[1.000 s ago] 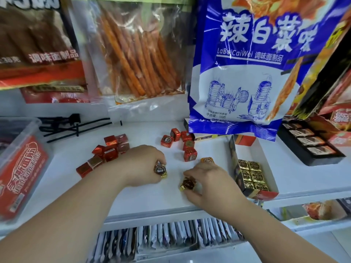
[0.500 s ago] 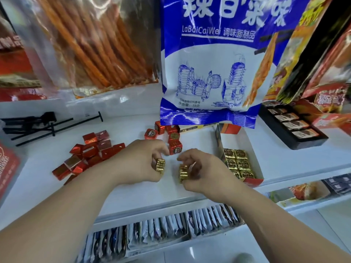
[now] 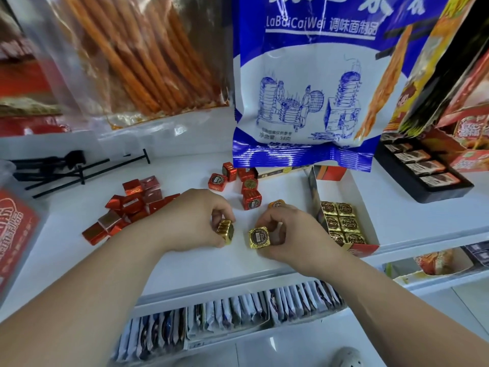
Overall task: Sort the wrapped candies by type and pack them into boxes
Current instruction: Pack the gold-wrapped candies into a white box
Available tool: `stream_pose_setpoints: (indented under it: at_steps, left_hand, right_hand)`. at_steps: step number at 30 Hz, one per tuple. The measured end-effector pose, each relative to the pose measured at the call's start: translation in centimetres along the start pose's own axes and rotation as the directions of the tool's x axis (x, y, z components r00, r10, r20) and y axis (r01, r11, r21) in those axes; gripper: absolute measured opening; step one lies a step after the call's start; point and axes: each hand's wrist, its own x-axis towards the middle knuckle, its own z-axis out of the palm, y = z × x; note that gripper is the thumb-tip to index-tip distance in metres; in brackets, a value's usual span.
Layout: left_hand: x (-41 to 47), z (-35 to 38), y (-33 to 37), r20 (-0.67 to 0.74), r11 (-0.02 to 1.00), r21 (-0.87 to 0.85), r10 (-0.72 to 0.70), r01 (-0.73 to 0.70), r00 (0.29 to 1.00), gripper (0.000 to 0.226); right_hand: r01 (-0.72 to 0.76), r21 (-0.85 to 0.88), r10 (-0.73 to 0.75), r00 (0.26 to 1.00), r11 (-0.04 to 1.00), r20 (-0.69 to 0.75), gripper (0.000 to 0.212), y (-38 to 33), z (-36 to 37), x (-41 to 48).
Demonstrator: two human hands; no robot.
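On the white shelf, my left hand point(image 3: 195, 219) pinches a gold-wrapped candy point(image 3: 225, 229) turned on its side. My right hand point(image 3: 292, 234) holds another gold candy point(image 3: 259, 237) with its dark round label facing up. The two candies sit a few centimetres apart. An orange-gold candy point(image 3: 276, 203) peeks out just behind my right hand. An open box point(image 3: 356, 192) to the right holds several gold candies point(image 3: 342, 223) in two columns. Red-wrapped candies lie in a pile point(image 3: 132, 205) at the left and a smaller group point(image 3: 242, 185) behind my hands.
Large snack bags hang over the back: a blue and white one point(image 3: 304, 88) and a clear one with orange sticks point(image 3: 137, 56). A black tray of packets point(image 3: 423, 170) stands at the right, a black tool point(image 3: 66, 168) at the left. Sachets point(image 3: 225, 316) fill the lower shelf.
Both hands lifted their gold candies off the shelf and drew them toward each other; the right-hand candy now shows its label upward. The camera view has shifted closer and to the left.
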Motion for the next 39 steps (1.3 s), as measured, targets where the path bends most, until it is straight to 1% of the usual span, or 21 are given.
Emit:
stream_pose_setpoints:
  at_steps: [3, 5, 7, 9, 11, 13, 15, 18, 20, 24, 26, 28, 30, 32, 34, 35, 38, 39]
  left_hand:
    - [-0.3, -0.1, -0.5, 0.010, 1.000, 0.003, -0.030, 0.030, 0.999, 0.033]
    - [-0.5, -0.2, -0.6, 0.016, 1.000, 0.009, -0.027, 0.027, 1.000, 0.031]
    - [-0.7, -0.2, -0.5, 0.005, 0.999, 0.027, -0.025, 0.025, 1.000, 0.031]
    - [-0.7, -0.3, -0.5, -0.001, 0.997, 0.071, -0.032, 0.032, 0.999, 0.030]
    - [-0.7, -0.3, -0.4, 0.023, 0.993, 0.111, -0.047, 0.045, 0.999, 0.030]
    - [-0.6, -0.1, -0.4, 0.056, 0.992, 0.118, -0.054, 0.047, 0.997, 0.031]
    - [-0.5, 0.0, -0.4, 0.073, 0.993, 0.115, -0.043, 0.034, 0.996, 0.035]
    - [-0.5, 0.0, -0.3, 0.095, 0.994, 0.104, -0.031, 0.021, 0.995, 0.046]
    - [-0.5, -0.1, -0.4, 0.096, 0.996, 0.087, -0.027, 0.018, 0.995, 0.047]
    - [-0.3, 0.0, 0.0, 0.074, 0.997, 0.075, -0.015, 0.010, 0.997, 0.049]
    - [-0.3, 0.4, 0.3, 0.053, 0.998, 0.069, -0.007, 0.003, 0.999, 0.050]
    - [-0.2, 0.8, 0.4, 0.040, 0.998, 0.067, 0.016, -0.018, 0.999, 0.047]
    - [-0.1, 1.0, 0.4, 0.036, 0.998, 0.057, 0.029, -0.031, 0.999, 0.048]
    - [-0.1, 1.0, 0.2, 0.045, 0.999, 0.036, 0.029, -0.030, 0.999, 0.048]
    - [-0.1, 0.9, 0.1, 0.056, 1.000, 0.003, 0.028, -0.028, 0.998, 0.048]
    - [-0.1, 0.9, 0.1, 0.057, 1.000, -0.011, 0.027, -0.026, 0.998, 0.047]
    - [-0.2, 0.6, 0.1, 0.048, 1.000, -0.020, 0.014, -0.013, 0.999, 0.043]
    - [-0.2, 0.6, 0.0, 0.042, 1.000, -0.021, 0.009, -0.008, 0.999, 0.041]
  right_hand:
    - [0.008, -0.058, -0.008, 1.000, 0.998, -0.003, 0.030, 0.1, 0.0, -0.1]
    - [0.011, -0.082, -0.011, 1.000, 0.997, -0.001, 0.030, 0.0, 0.0, -0.2]
    - [0.004, -0.100, -0.001, 1.000, 0.995, 0.024, 0.037, -0.1, 0.0, -0.3]
    - [0.005, -0.120, 0.003, 0.998, 0.993, 0.062, 0.051, -0.3, 0.0, -0.3]
    - [0.019, -0.152, -0.007, 0.997, 0.988, 0.077, 0.055, -0.5, 0.1, -0.4]
    - [0.037, -0.202, -0.022, 0.997, 0.979, 0.076, 0.051, -0.7, 0.3, -0.5]
    - [0.060, -0.228, -0.045, 0.997, 0.972, 0.068, 0.041, -0.9, 0.3, -0.4]
    - [0.035, -0.182, -0.033, 0.999, 0.983, 0.013, 0.030, -1.1, 0.0, -0.5]
    - [-0.002, -0.088, 0.003, 1.000, 0.996, 0.004, 0.027, -1.1, -0.1, -0.6]
    - [-0.011, 0.101, 0.006, 0.999, 0.995, 0.054, 0.034, -0.8, 0.1, -0.6]
    - [-0.017, 0.147, 0.010, 0.999, 0.989, 0.047, 0.037, -0.6, 0.1, -0.5]
    - [-0.019, 0.156, 0.014, 0.999, 0.988, 0.034, 0.042, -0.5, -0.1, -0.6]
    - [-0.004, 0.147, -0.002, 0.999, 0.989, 0.040, 0.052, -0.5, -0.3, -0.7]
    - [0.005, 0.099, -0.011, 0.999, 0.995, 0.051, 0.057, -0.4, -0.4, -0.7]
    - [0.006, 0.022, -0.007, 0.999, 1.000, 0.051, 0.048, -0.4, -0.5, -0.8]
    - [-0.004, 0.014, 0.003, 0.999, 1.000, 0.045, 0.044, -0.4, -0.5, -0.9]
    - [-0.049, 0.065, 0.048, 0.999, 0.997, 0.020, 0.037, -0.4, -0.3, -1.1]
    - [-0.052, 0.049, 0.052, 0.999, 0.997, 0.001, 0.036, -0.4, -0.1, -1.1]
